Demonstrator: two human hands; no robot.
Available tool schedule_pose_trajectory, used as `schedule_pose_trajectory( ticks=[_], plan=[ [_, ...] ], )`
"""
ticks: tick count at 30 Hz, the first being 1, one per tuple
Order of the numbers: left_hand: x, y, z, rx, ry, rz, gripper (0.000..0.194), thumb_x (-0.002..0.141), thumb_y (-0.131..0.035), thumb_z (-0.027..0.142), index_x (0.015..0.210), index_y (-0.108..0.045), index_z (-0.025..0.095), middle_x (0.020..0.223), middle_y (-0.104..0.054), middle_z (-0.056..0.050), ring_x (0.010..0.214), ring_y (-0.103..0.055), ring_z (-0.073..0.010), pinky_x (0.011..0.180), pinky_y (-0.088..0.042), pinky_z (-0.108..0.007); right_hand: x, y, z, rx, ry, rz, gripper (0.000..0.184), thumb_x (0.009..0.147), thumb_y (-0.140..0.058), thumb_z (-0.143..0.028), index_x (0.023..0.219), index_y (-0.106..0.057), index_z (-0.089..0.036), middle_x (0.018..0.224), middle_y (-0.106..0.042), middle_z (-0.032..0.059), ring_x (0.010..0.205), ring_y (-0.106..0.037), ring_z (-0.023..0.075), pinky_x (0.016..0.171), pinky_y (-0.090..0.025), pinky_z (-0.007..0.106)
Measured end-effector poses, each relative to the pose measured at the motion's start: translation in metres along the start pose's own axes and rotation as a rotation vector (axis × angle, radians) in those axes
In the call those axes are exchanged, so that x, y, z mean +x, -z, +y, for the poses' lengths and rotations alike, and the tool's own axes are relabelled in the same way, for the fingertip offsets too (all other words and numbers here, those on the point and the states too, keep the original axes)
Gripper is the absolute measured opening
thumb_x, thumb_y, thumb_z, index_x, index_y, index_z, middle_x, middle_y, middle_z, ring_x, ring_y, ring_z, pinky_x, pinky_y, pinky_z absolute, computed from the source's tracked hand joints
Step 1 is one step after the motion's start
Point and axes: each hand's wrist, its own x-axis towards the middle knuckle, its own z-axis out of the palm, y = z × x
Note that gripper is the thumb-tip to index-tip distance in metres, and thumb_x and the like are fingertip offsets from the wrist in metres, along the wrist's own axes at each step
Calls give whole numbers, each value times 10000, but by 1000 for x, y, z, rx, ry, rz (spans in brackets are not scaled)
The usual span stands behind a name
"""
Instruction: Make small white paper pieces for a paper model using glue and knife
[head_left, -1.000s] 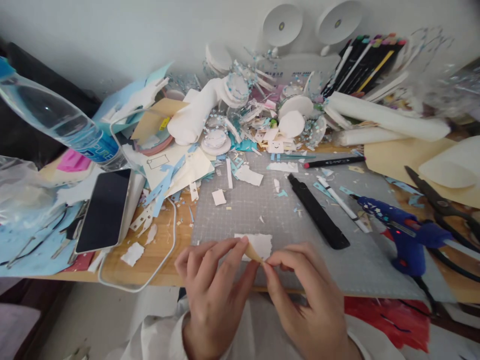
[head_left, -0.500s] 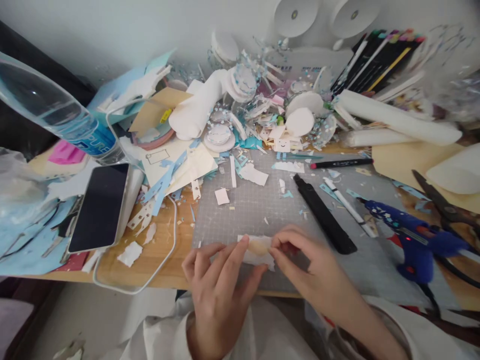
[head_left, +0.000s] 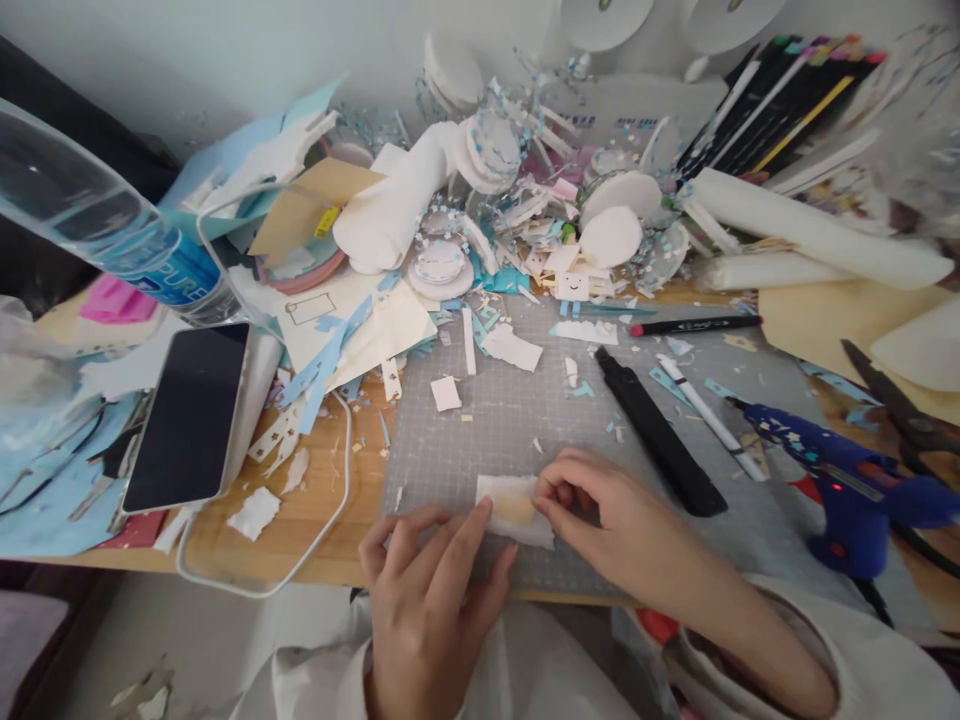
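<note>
A small white sheet (head_left: 538,537), perhaps paper or thin foam, lies on the grey cutting mat near the table's front edge. On it rests a beige rounded piece of paper (head_left: 514,509). My left hand (head_left: 436,580) has its fingers apart, the index fingertip touching the beige piece's left side and the thumb off the sheet. My right hand (head_left: 600,510) is closed in a pinch at the beige piece's right edge. Its curled fingers hide part of that edge.
Right of my hands lie a black cutter-like tool (head_left: 660,435), a white pen (head_left: 711,418), a blue glue gun (head_left: 840,480) and scissors (head_left: 907,400). To the left are a phone (head_left: 189,418), a white cable (head_left: 346,480) and a water bottle (head_left: 142,240). Paper scraps (head_left: 513,347) litter the mat.
My left thumb has drawn down off the white sheet, so more of the sheet and beige piece shows. The right hand keeps its pinch. The view has shifted slightly.
</note>
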Motion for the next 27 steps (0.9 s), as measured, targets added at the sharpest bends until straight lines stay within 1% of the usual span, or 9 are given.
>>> schedule_pose_trajectory(
  ticks=[3,8,14,21,27],
  plan=[
    [-1,3,-3,10,-35,-32,286,848,-645,103,1114,-640,208,887,-784,-4,843,-634,-224,837,-302,-392,2,2,0,-55,1,-25,190,836,-570,-73,697,-543,-199,706,-544,-32,643,-526,119,577,-407,239],
    [-2,3,-6,24,-70,-64,258,846,-621,77,1063,-666,209,950,-787,-3,880,-643,-221,849,-297,-391,7,4,-1,-139,23,-56,201,819,-576,-35,696,-547,-190,708,-541,-36,621,-513,106,562,-368,230],
    [-2,1,-4,-17,-13,-13,184,907,-586,138,1008,-707,232,934,-789,29,865,-640,-202,839,-308,-380,11,4,-3,-180,-63,-122,182,855,-576,-69,716,-546,-182,732,-539,-29,647,-501,108,593,-331,245],
    [-3,-4,-4,-5,-38,-94,231,945,-539,204,1096,-711,236,1001,-769,9,931,-598,-213,835,-324,-363,15,6,-3,-204,-85,-168,164,869,-573,-93,730,-554,-180,746,-539,-26,653,-485,113,611,-309,263],
    [-8,-5,-5,17,-65,-135,246,957,-532,263,1134,-701,237,1023,-758,13,944,-587,-214,840,-306,-375,15,6,-2,-208,-73,-153,152,868,-576,-110,736,-557,-182,727,-540,-30,634,-473,110,601,-296,262]
  ],
)
